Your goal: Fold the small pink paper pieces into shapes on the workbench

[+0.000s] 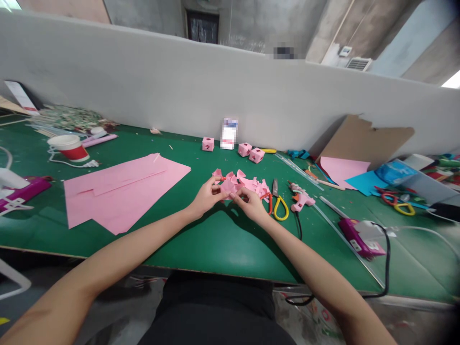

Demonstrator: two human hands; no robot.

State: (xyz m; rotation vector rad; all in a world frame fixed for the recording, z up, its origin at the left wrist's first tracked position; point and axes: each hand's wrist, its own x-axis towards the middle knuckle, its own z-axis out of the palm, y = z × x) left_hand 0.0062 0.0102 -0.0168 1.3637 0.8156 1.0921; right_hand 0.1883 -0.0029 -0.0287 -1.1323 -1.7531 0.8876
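Green table [215, 239]: left hand [206, 195], right hand [252, 204] pinching pink paper [230, 187]

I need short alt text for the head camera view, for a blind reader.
The left hand and right hand hold a folded pink paper piece over a green table; pink paper sheets lie left, yellow-handled scissors and a pink glue gun right.

A craft workshop: long green tabletop [215, 244], white partition [161, 86], bare concrete walls [251, 24] behind. Left of the grip [233, 192] on a pink paper piece [227, 186] lie pink sheets [122, 191]; right of it, scissors [275, 189] and a glue gun [301, 200]; beyond, small pink cubes [208, 143].
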